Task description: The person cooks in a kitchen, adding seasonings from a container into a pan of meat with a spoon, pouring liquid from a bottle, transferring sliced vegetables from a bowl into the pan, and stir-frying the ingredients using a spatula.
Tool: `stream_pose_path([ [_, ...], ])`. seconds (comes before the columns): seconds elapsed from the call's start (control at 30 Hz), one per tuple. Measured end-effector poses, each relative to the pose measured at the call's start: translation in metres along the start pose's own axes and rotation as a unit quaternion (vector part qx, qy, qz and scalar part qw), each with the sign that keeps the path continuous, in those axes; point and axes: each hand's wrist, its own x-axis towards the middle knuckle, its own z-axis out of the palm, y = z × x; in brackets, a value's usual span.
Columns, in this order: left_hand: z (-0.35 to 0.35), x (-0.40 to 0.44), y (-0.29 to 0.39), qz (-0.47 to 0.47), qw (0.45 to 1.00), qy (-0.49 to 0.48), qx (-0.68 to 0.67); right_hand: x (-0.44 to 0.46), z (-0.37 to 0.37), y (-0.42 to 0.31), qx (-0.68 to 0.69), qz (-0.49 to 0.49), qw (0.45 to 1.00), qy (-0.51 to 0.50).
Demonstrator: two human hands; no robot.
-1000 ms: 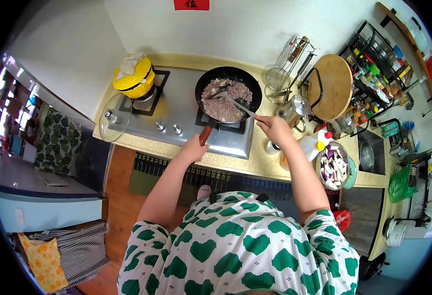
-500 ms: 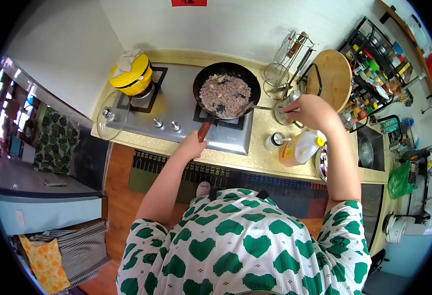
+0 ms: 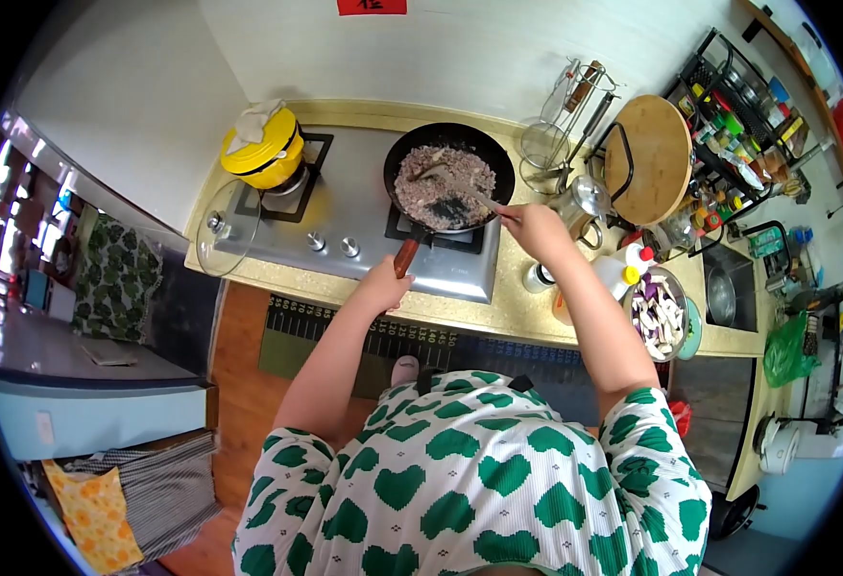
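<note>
A black frying pan (image 3: 501, 158) sits on the right burner of the stove, with crumbly minced meat (image 3: 431, 165) spread inside. My left hand (image 3: 380, 288) is closed around the pan's wooden handle (image 3: 406, 257). Over the pan's right rim, my right hand (image 3: 529, 228) grips the handle end of a metal spatula (image 3: 469, 192). Its head reaches into the meat near the middle, and a dark bare patch of pan shows below it. Close to my right wrist stands a small glass jar (image 3: 538, 277). My right forearm partly hides the bottles behind it.
A yellow pot (image 3: 270, 163) stands on the left burner, with a glass lid (image 3: 229, 230) at the counter's left end. On the right are a metal pot (image 3: 590, 200), a round cutting board (image 3: 650, 158), a yellow-capped bottle (image 3: 630, 275) and a bowl of sliced eggplant (image 3: 660, 315).
My right hand has moved left and slightly down, and the spatula now reaches further into the pan. The meat has shifted, baring a dark patch. My left hand keeps its hold.
</note>
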Motion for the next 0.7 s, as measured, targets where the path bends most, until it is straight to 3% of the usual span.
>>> stream_pose_path([
  [0.17,0.001,0.000,0.000,-0.004,1.000,0.003,0.003,-0.036,-0.072,0.016,-0.030,0.001,1.000,-0.005],
  [0.27,0.000,0.002,0.001,-0.006,1.000,-0.006,0.010,-0.046,-0.079,0.022,-0.036,0.018,0.999,-0.008],
  [0.4,0.002,0.006,-0.006,0.005,1.000,-0.007,0.020,-0.036,-0.006,0.046,0.003,0.057,0.998,-0.016],
  [0.53,0.000,0.007,-0.009,-0.006,1.000,0.008,0.027,-0.063,0.012,0.039,0.083,0.088,0.991,-0.064],
  [0.63,0.007,0.008,-0.012,0.010,0.999,0.036,0.026,-0.108,-0.001,0.048,0.111,-0.065,0.988,0.090],
  [0.67,0.013,0.022,-0.031,0.061,0.985,0.109,0.120,-0.123,-0.013,0.047,0.135,-0.060,0.978,0.145],
  [0.7,0.016,-0.007,0.004,0.040,0.969,0.175,0.169,-0.129,-0.020,0.059,0.084,-0.048,0.974,0.206],
])
